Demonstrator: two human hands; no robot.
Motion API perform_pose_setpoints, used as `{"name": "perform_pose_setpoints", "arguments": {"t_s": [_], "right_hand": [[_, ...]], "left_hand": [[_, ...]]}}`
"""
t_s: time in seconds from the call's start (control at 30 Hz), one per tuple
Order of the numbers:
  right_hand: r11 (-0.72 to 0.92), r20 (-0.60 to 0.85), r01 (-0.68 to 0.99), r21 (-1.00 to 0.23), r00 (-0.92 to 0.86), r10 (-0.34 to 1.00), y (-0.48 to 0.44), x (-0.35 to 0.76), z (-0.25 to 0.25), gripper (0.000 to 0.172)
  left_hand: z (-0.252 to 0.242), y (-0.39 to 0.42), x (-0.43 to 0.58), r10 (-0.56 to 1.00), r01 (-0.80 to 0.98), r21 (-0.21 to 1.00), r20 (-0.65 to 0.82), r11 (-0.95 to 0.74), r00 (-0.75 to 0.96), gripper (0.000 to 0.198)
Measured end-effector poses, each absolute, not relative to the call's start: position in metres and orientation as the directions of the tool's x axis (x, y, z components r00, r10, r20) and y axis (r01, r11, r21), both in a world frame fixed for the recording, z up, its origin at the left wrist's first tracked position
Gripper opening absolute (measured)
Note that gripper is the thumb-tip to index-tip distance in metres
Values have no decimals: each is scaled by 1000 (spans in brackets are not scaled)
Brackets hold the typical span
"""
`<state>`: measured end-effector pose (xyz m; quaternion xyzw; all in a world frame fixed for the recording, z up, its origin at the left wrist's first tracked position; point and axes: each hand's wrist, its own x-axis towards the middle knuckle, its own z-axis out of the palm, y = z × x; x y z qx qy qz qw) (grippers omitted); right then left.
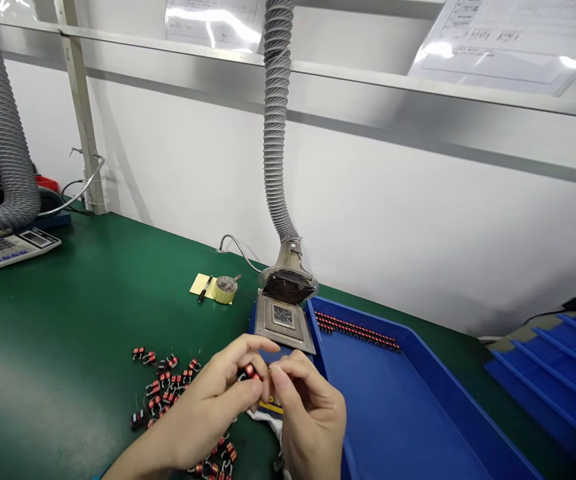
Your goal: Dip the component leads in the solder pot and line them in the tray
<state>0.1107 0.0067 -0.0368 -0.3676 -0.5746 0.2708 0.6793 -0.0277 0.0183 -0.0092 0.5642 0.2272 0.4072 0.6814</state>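
Observation:
A small wound coil (251, 371), black with copper-red windings, is pinched between the thumb and fingers of my left hand (203, 407). My right hand (313, 417) is closed right beside it, thumb and fingertips pressed together at the coil's side. Whatever those right fingertips grip, perhaps a thin wire end, is too small to make out. Loose coils (165, 387) with thin wire ends lie scattered on the green bench around my left forearm. Behind my hands is a solder pot (263, 328) with a square metal top, partly covered by my fingers.
To the right is a blue tray (393, 407) with rows of coils (358, 330) along its far side. A ribbed extraction hose (278, 127) hangs over the pot. Tape (225, 289), a pen (205, 289) and a calculator (13, 247) lie leftward. Blue racks (558, 373) stand far right.

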Motion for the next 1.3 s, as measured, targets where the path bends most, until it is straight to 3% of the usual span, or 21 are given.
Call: {"name": "perform_pose_setpoints", "arguments": {"t_s": [0.1, 0.2, 0.47, 0.67, 0.77, 0.87, 1.0, 1.3], "right_hand": [[607, 623, 141, -782, 217, 752, 6, 111, -37, 13], [613, 634, 163, -773, 227, 739, 6, 111, -37, 12], [590, 601, 124, -798, 236, 763, 5, 111, -37, 8], [613, 634, 161, -773, 213, 744, 5, 113, -36, 9], [663, 717, 276, -696, 219, 662, 3, 112, -35, 20], [733, 832, 406, -545, 158, 532, 1, 109, -33, 34], [727, 913, 564, -391, 138, 383, -1, 105, -31, 33], [674, 929, 646, -359, 177, 324, -2, 104, -36, 33]], "left_hand": [[-8, 20, -26, 851, -201, 977, 163, -69, 499, 15], [-8, 21, -27, 863, -129, 980, 193, -149, 466, 20], [-2, 20, -34, 868, 6, 975, 193, -220, 457, 20], [-4, 21, -34, 886, 0, 972, 216, -237, 411, 20], [-4, 21, -34, 890, 0, 968, 231, -251, 392, 19], [-4, 20, -34, 890, -4, 967, 237, -256, 390, 19], [-3, 21, -34, 895, 1, 968, 232, -251, 382, 20], [-2, 24, -32, 886, -121, 978, 205, -170, 416, 20]]}}
